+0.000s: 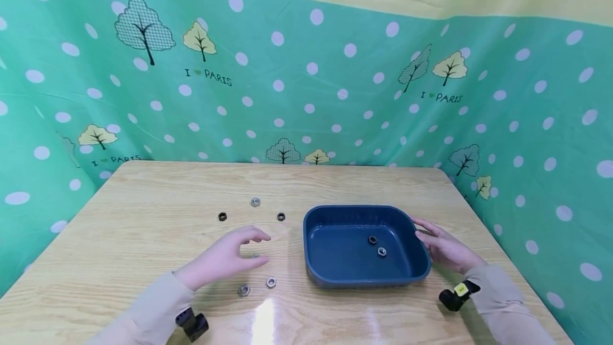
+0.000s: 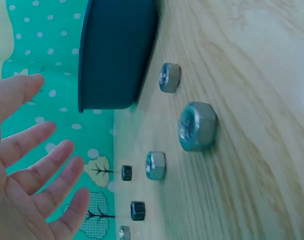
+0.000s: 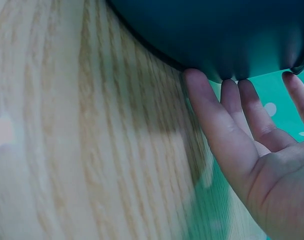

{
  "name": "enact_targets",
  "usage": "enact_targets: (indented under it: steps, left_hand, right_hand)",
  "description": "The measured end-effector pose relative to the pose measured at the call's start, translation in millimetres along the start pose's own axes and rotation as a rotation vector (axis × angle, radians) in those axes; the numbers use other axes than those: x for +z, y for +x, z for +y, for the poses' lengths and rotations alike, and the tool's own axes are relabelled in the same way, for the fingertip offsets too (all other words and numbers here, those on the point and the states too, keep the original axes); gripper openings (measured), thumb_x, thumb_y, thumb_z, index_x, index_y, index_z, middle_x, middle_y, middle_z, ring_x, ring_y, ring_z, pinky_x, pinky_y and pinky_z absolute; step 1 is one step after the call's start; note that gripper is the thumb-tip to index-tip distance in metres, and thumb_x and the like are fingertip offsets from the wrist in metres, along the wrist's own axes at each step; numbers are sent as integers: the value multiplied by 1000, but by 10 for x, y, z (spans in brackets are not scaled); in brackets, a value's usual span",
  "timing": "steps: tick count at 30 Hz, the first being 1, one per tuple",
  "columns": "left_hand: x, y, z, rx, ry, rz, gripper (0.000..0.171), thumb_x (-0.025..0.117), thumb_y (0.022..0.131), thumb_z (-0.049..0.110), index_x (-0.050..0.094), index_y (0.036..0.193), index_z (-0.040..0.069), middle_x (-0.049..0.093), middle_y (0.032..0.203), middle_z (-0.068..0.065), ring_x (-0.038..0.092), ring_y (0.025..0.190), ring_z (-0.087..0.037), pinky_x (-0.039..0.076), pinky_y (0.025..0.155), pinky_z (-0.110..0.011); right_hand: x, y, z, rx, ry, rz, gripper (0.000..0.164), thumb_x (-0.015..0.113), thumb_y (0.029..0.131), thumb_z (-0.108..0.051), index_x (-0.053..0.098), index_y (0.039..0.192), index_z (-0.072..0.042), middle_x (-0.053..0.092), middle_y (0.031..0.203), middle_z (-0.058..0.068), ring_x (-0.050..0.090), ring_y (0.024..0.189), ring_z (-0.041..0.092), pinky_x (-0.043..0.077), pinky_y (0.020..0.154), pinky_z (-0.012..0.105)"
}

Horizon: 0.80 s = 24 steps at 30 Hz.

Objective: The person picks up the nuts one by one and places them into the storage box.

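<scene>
My left hand (image 1: pixel 227 260) hovers over the left half of the table with thumb and fingers apart, nothing between them. Below and around it lie silver hex nuts, among them a larger nut (image 1: pixel 243 290) and a smaller nut (image 1: pixel 271 282); another is mostly hidden by the hand but shows as a silver nut (image 2: pixel 155 165) in the left wrist view. Fingertips of my right hand (image 1: pixel 447 247) touch the outer right wall of a dark blue tray (image 1: pixel 330 284), fairly straight and spread. Inside the tray sit a black nut (image 1: pixel 372 239) and a silver nut (image 1: pixel 381 252).
Beyond the left hand are a black nut (image 1: pixel 222 216), another black nut (image 1: pixel 281 216) and a silver nut (image 1: pixel 256 202). A green dotted curtain (image 1: pixel 311 95) hangs behind and beside the wooden table (image 1: pixel 158 190).
</scene>
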<state>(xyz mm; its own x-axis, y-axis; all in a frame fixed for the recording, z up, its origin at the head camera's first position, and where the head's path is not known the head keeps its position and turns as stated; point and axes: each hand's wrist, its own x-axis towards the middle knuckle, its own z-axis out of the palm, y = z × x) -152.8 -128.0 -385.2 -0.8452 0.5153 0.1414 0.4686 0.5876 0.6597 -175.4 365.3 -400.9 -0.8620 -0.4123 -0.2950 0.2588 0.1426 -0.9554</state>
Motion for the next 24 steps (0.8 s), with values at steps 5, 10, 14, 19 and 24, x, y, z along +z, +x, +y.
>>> enact_targets:
  steps: [5,10,14,19,24]
  left_hand:
    - [-26,-55,-36,0,12,-3,38,71,83,30,63,114,10,64,113,-1,60,106,-25,46,94,-49]
    - [-45,-128,-73,6,60,-29,39,72,82,33,63,113,11,64,113,-2,60,104,-25,47,92,-48]
    - [-58,-194,-115,19,85,-49,42,71,81,37,63,114,11,63,114,-2,60,104,-25,48,91,-47]
    - [-55,-284,-171,-3,74,-86,44,71,81,40,63,114,13,63,115,0,60,106,-26,47,93,-48]
    - [-48,-350,-215,22,68,-83,45,70,81,41,62,115,11,64,115,-2,60,108,-27,47,93,-47]
  right_hand:
    - [-3,-5,-7,-1,4,0,44,40,103,-25,27,145,-24,67,110,-12,65,98,7,52,82,29]
    - [5,-5,-7,-1,-4,-3,42,39,103,-25,29,143,-27,67,109,-12,65,97,7,52,82,29]
    - [0,-3,2,-6,9,-5,37,39,103,-25,33,139,-32,67,110,-13,65,98,7,52,83,28]
    - [-5,2,5,-5,5,5,42,40,103,-25,30,143,-26,66,110,-13,64,99,7,52,84,28]
    - [-4,2,11,-8,6,2,40,40,102,-26,32,141,-29,66,111,-14,64,99,6,51,84,28]
